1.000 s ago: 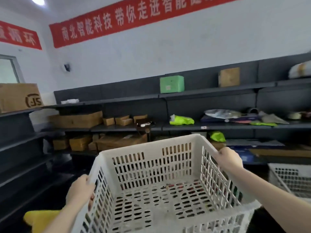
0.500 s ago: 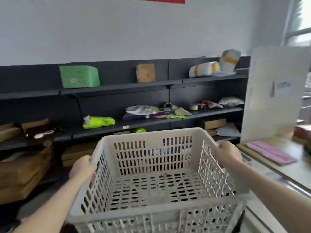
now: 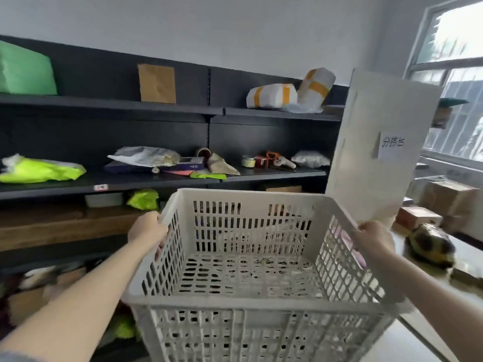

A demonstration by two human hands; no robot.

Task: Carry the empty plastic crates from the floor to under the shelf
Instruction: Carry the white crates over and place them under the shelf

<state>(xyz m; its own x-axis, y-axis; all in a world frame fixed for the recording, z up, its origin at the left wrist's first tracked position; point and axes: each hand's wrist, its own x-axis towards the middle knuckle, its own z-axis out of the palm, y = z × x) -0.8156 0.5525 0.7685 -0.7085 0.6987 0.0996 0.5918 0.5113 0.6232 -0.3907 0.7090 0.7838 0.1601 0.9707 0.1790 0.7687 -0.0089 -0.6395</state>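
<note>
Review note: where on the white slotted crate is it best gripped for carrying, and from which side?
The top rim of its two side walls, one hand from each side, as the left hand and right hand grip it now. The crate is wide and open-topped, its rim a lip for fingers to curl over; opposite grips likely keep it level.

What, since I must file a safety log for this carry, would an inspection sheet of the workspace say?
Surface: pale counter at right, a dark mottled object lying on it.
Job's things: white plastic crate, empty, held up before the dark shelf unit.
Clutter: on the shelves a green box, cardboard parcel, taped white parcels, neon-yellow bag.
Hands: left hand grips the crate's left rim; right hand grips its right rim.
Cables: nothing seen.
Surroundings: white board with a paper label, window, cardboard boxes.
</note>
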